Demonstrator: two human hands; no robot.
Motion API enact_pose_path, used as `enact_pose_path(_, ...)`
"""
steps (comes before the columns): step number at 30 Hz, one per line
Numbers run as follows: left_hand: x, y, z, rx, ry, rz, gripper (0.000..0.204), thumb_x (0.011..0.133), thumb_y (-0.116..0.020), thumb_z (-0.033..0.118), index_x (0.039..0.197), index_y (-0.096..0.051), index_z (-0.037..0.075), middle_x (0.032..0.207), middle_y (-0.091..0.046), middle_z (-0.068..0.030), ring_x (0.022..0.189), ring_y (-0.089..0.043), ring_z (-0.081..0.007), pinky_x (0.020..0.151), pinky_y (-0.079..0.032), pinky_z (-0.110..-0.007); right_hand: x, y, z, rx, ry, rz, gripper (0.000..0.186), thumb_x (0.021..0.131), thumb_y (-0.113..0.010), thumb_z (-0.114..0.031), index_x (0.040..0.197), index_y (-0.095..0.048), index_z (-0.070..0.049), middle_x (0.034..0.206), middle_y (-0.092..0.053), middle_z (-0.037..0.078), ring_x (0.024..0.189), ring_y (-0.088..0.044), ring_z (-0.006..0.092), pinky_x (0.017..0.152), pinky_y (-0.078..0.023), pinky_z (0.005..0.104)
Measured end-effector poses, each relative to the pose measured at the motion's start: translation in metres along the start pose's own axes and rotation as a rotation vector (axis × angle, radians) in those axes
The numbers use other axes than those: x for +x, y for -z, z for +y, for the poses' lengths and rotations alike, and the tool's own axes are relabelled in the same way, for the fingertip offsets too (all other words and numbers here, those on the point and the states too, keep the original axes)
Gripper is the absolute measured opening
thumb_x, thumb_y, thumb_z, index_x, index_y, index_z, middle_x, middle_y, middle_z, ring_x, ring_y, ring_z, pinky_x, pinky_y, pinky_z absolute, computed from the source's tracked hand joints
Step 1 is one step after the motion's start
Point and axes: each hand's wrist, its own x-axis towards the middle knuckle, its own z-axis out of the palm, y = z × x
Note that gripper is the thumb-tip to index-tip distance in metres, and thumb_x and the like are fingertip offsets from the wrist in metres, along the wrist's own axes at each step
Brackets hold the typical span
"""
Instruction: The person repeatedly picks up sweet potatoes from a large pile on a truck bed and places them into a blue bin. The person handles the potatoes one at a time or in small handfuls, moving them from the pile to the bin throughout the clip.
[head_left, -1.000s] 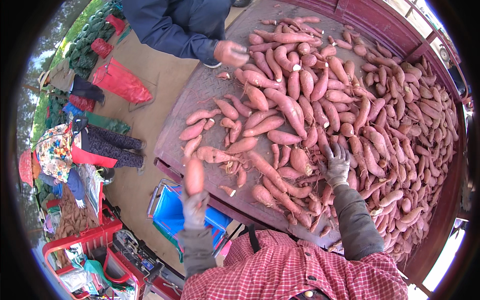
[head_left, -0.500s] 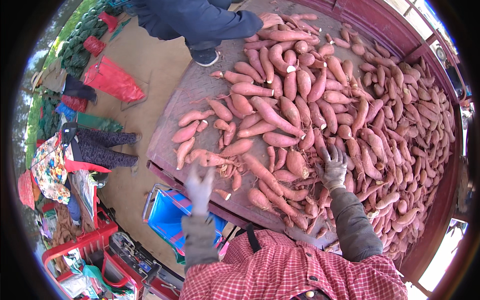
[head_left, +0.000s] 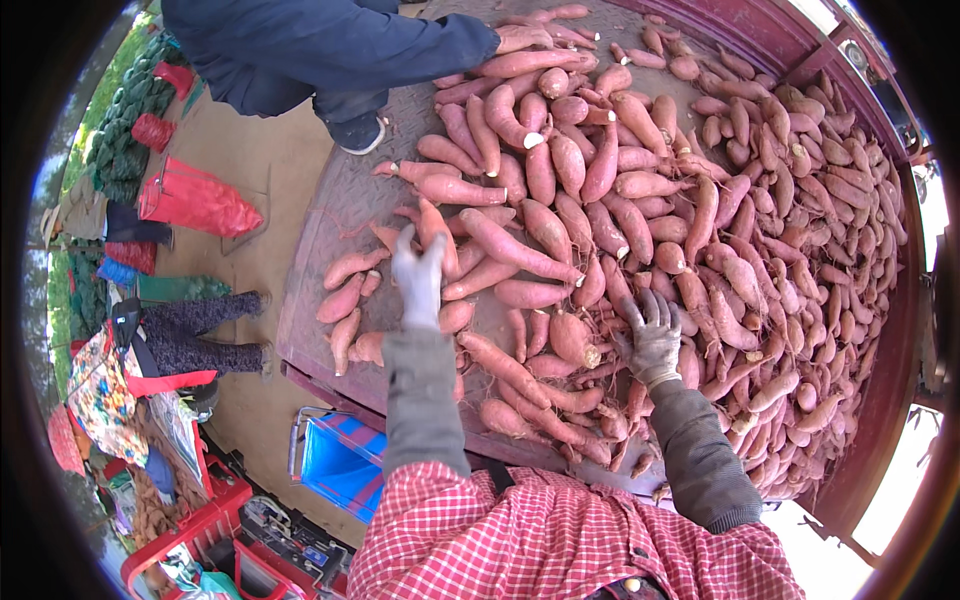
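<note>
Pink sweet potatoes [head_left: 540, 232] lie heaped across a metal truck bed. My left hand [head_left: 418, 285], in a pale glove, reaches to the heap's left side. Its thumb and fingers close around an orange-pink sweet potato [head_left: 436, 232], which points away from me; part of the grip is hidden behind the hand. My right hand [head_left: 652, 342], in a dirty grey glove, rests on sweet potatoes in the middle of the heap. Its fingers are stretched out and somewhat apart, with nothing visibly gripped.
A co-worker's hand [head_left: 523, 38], below a dark blue sleeve, touches the heap's far edge. A blue-lined crate [head_left: 340, 462] stands below the bed's left edge [head_left: 325, 385]. A red bag [head_left: 200, 198] and another person [head_left: 120, 370] are on the ground to the left. A maroon side wall [head_left: 720, 40] bounds the bed.
My left hand has moved forward from the near edge of the bed onto a sweet potato, which has shifted. My right hand stays on the heap. The whole view has shifted slightly.
</note>
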Motion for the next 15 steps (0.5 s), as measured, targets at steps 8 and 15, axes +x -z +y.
enact_pose_path(8, -0.096, -0.037, 0.028, 1.393, -0.418, -0.367, 0.061, 0.070, -0.085, 0.029, 0.125, -0.062, 0.018, 0.117, -0.060, -0.0114, 0.111, -0.061, -0.0382, 0.090, -0.052, -0.052, -0.002, -0.001, -0.002, 0.003, 0.015, 0.005, 0.078, 0.081, -0.079, -0.044, 0.151, -0.053, -0.021, 0.156, -0.046, 0.016, 0.146, -0.042, 0.0379, 0.124, -0.026, 0.0592)
enact_pose_path(15, -0.096, -0.045, 0.047, 1.390, -0.149, -0.451, 0.076, 0.070, -0.085, 0.031, 0.136, -0.052, 0.014, 0.112, -0.070, -0.0159, 0.108, -0.065, -0.0388, 0.090, -0.054, -0.054, -0.002, 0.001, 0.001, -0.021, 0.003, 0.005, 0.076, 0.084, -0.077, -0.045, 0.152, -0.053, -0.023, 0.158, -0.045, 0.016, 0.147, -0.041, 0.0372, 0.124, -0.026, 0.0582)
